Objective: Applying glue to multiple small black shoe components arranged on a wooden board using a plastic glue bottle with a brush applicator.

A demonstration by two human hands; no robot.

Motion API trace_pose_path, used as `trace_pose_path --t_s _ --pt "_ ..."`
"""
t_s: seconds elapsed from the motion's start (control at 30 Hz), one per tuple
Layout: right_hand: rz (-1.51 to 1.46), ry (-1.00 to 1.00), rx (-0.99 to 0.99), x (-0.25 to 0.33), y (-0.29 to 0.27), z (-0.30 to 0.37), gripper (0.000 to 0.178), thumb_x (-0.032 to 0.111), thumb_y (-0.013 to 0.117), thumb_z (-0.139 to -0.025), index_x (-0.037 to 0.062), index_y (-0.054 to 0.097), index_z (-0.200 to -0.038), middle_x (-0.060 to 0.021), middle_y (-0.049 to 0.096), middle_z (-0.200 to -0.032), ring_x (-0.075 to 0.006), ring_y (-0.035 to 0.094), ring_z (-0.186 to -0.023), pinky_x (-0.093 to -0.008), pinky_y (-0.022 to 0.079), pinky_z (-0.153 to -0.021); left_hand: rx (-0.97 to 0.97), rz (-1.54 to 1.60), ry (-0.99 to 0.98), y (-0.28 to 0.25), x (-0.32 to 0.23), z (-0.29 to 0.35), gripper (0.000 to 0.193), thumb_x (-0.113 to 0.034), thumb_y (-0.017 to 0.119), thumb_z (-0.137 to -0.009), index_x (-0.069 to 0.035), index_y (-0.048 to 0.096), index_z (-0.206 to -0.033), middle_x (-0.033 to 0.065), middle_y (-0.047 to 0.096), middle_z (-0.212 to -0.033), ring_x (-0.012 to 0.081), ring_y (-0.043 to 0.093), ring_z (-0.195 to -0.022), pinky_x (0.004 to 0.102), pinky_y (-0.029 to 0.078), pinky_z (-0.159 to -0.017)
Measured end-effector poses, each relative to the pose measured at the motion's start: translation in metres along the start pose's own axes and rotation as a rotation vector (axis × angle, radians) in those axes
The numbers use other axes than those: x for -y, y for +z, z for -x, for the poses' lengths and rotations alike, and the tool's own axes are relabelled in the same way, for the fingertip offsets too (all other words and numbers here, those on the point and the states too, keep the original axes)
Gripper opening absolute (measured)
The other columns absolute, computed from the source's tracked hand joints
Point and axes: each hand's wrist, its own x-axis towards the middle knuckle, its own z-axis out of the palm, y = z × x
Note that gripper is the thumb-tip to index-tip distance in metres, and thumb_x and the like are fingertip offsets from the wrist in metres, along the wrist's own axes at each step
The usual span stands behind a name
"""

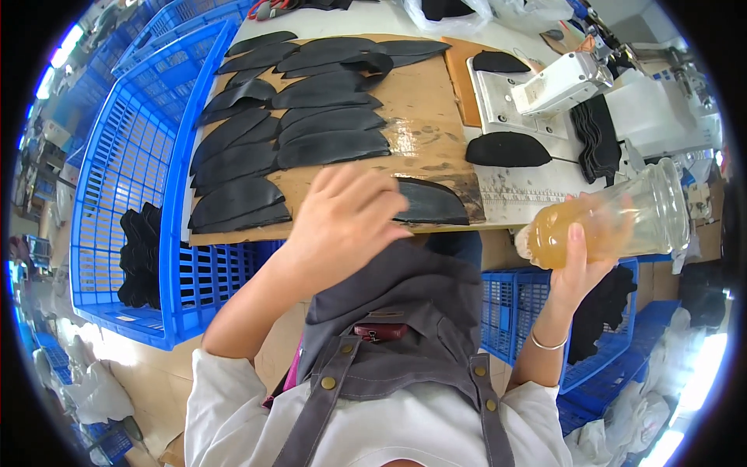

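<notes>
My right hand [583,245] is wrapped round a clear jar [650,214] of amber, glue-like liquid, tipped on its side. Its pale, rough end [526,247] points left, past the board's front edge. Over the front of the brown board [424,74], my left hand [346,218] is slightly blurred. Its fingers are loosely bent and apart from the thumb, with nothing visible between them. Just right of it lies a dark curved piece [436,204] with a shiny face. Several similar black pieces [334,148] overlap in rows across the board.
A white machine arm [552,84] stands at the back right, near a black half-oval piece [507,149] and a wavy black stack [597,140]. Blue crates flank me: a left crate [128,187] and a right crate [502,300], both with black pieces inside.
</notes>
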Motion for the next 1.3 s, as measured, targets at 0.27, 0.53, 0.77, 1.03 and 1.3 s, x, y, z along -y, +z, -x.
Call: trace_pose_path --t_s 0.27,0.53,0.77,1.03,1.3 --pt "-0.477 0.254 0.059 -0.006 0.003 0.010 0.064 0.025 0.051 -0.084 0.0028 0.024 -0.137 -0.0204 0.047 -0.114 -0.0306 0.054 -0.103 -0.0438 0.046 -0.088 0.249 0.009 0.078 0.044 0.002 -0.048 0.066 -0.029 0.077 -0.060 -0.007 0.052 -0.117 0.0098 0.049 -0.117 0.0286 0.046 -0.109 0.0401 0.035 -0.092" --pt "-0.395 -0.154 0.180 -0.012 0.052 0.010 0.071 0.016 0.064 -0.076 0.0020 0.027 -0.134 -0.0198 0.045 -0.116 -0.0299 0.051 -0.105 -0.0423 0.044 -0.089 0.147 -0.074 -0.173 -0.008 -0.003 -0.016 0.051 -0.023 0.077 -0.061 -0.009 0.058 -0.105 0.0097 0.052 -0.112 0.0307 0.048 -0.106 0.0407 0.036 -0.092" --pt "-0.132 -0.320 0.454 -0.016 0.072 0.010 0.061 0.018 0.068 -0.073 -0.0027 0.038 -0.121 -0.0182 0.046 -0.113 -0.0283 0.051 -0.104 -0.0392 0.043 -0.088 -0.105 -0.227 -0.167 0.000 0.016 0.032 0.015 -0.011 0.071 -0.066 -0.008 0.062 -0.077 0.0017 0.058 -0.085 0.0217 0.055 -0.082 0.0361 0.040 -0.079" --pt "0.304 -0.362 0.423 -0.010 0.040 0.006 0.059 0.015 0.066 -0.074 -0.0036 0.037 -0.122 -0.0199 0.049 -0.112 -0.0279 0.051 -0.103 -0.0393 0.045 -0.088 -0.091 -0.251 -0.087 -0.002 0.021 0.034 0.019 -0.011 0.072 -0.064 -0.007 0.060 -0.078 0.0032 0.058 -0.086 0.0226 0.054 -0.083 0.0354 0.040 -0.079" --pt "-0.243 -0.014 -0.197 -0.012 -0.001 -0.001 0.055 0.030 0.051 -0.085 -0.0005 0.035 -0.128 -0.0168 0.048 -0.119 -0.0282 0.050 -0.109 -0.0449 0.044 -0.091 -0.085 -0.059 -0.072 0.005 -0.001 0.000 0.032 -0.017 0.076 -0.059 -0.008 0.056 -0.082 0.0041 0.055 -0.094 0.0236 0.053 -0.087 0.0358 0.039 -0.079"
